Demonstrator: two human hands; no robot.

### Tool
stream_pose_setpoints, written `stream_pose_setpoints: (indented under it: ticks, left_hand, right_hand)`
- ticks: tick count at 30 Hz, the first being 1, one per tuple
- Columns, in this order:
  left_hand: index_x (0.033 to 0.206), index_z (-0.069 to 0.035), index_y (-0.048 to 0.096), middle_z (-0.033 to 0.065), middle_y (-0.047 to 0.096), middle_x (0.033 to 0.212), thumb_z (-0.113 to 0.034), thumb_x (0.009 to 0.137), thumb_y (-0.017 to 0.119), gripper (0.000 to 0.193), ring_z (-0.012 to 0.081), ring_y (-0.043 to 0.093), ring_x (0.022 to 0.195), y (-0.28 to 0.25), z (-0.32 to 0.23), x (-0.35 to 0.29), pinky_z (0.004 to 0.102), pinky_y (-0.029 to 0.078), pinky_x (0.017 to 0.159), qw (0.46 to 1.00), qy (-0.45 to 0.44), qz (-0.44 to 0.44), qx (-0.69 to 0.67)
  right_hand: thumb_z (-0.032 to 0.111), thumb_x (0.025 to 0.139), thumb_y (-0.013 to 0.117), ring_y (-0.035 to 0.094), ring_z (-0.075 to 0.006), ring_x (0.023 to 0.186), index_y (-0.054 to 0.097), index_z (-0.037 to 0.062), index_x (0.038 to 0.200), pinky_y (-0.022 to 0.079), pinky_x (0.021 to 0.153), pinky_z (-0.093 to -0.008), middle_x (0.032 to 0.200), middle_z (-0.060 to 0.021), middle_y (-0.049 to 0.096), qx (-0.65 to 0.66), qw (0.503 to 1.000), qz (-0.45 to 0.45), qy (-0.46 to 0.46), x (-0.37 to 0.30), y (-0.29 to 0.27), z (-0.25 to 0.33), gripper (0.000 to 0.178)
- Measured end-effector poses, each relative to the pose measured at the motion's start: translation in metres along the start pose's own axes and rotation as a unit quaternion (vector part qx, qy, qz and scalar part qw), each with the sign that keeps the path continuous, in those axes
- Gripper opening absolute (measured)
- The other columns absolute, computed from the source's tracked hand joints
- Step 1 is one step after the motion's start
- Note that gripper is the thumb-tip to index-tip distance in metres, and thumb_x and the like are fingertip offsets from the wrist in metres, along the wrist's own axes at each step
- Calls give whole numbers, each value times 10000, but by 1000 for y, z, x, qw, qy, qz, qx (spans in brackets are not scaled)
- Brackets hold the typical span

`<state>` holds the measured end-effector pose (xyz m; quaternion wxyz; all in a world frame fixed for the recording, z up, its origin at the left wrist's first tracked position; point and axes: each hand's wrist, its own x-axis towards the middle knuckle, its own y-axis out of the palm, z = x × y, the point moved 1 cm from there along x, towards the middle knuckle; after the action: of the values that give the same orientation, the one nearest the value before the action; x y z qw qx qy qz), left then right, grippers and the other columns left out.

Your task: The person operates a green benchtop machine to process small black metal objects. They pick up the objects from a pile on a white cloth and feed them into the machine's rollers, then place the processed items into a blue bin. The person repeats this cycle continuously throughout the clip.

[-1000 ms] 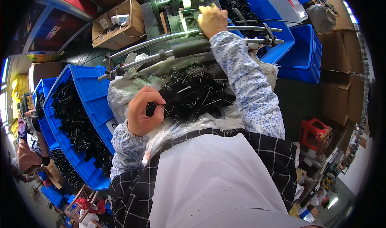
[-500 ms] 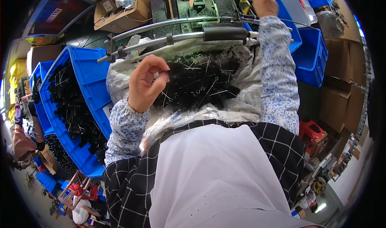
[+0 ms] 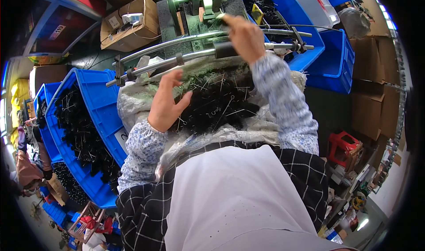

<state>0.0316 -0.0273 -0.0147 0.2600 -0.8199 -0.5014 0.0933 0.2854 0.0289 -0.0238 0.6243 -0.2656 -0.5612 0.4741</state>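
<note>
2 blue bins (image 3: 95, 118) at left, full of black parts. Left hand (image 3: 166, 105) open, fingers spread over 1 heap of black wire parts (image 3: 217, 105) in lap sack. Right hand (image 3: 243, 36) pinched shut on sth small, can't tell what, by 2 metal bars (image 3: 177, 51).

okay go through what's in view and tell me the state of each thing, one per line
left hand: open, fingers spread over the pile
right hand: raised at the green machine, grip unclear
pile of black parts: heaped in the open sack
blue bin: full of black parts
cardboard box: open
</note>
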Motion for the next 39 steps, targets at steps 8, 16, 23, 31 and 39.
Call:
stream_pose_setpoints:
  ticks: [8,16,23,31,39]
  left_hand:
    - [1109,-63,513,162,617,902,-202,799,622,357,331,590,837,10,16,-9,399,467,734,975,23,189,118]
    - [1070,-79,529,141,609,851,-169,810,608,286,306,585,775,9,9,-9,382,459,693,980,20,186,70]
    - [988,-72,519,120,587,770,-148,806,603,214,278,583,701,4,0,-1,360,466,637,972,-45,223,63]
    - [881,-39,554,71,572,698,-50,724,620,170,168,573,646,4,7,-5,277,446,597,979,-50,193,-32]
    - [859,-25,579,62,598,714,-10,704,630,164,142,588,664,-14,-8,-1,251,462,620,985,-49,164,-29]
  right_hand:
    - [158,843,489,609,-212,782,653,190,1005,478,706,-359,809,-44,610,-227,970,68,49,30,40,-56,233]
    - [163,859,492,586,-192,868,647,202,1033,460,769,-359,887,-32,625,-182,979,87,35,31,49,-62,236]
    - [231,826,563,508,-218,972,582,181,1144,382,835,-387,1037,-28,576,-178,981,81,15,34,49,-72,322]
    - [240,736,605,552,-240,974,604,101,1035,401,772,-416,922,-80,629,-110,989,2,95,13,46,-78,329]
    - [253,746,589,570,-265,956,610,103,964,412,763,-423,893,-76,640,-113,988,39,97,33,68,-12,266]
